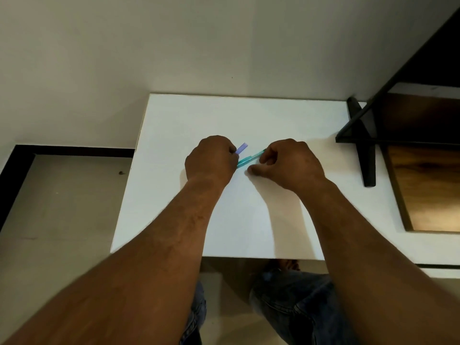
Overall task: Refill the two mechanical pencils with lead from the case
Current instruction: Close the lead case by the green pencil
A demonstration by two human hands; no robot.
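Observation:
A teal translucent mechanical pencil [250, 158] lies slantwise between both hands over the white table [249, 220]. My left hand [211, 159] has its fingers curled round the pencil's lower end and also holds a small purple translucent piece [242, 148], probably the lead case, which sticks out past its knuckles. My right hand [286, 163] pinches the pencil's upper end with curled fingers. The second pencil is not visible; it may be hidden under a hand.
A black shelf frame [366, 145] with a wooden panel [428, 190] stands at the table's right side. The wall rises behind the table, and the floor lies to the left. My jeans-clad knees [293, 302] show below the front edge.

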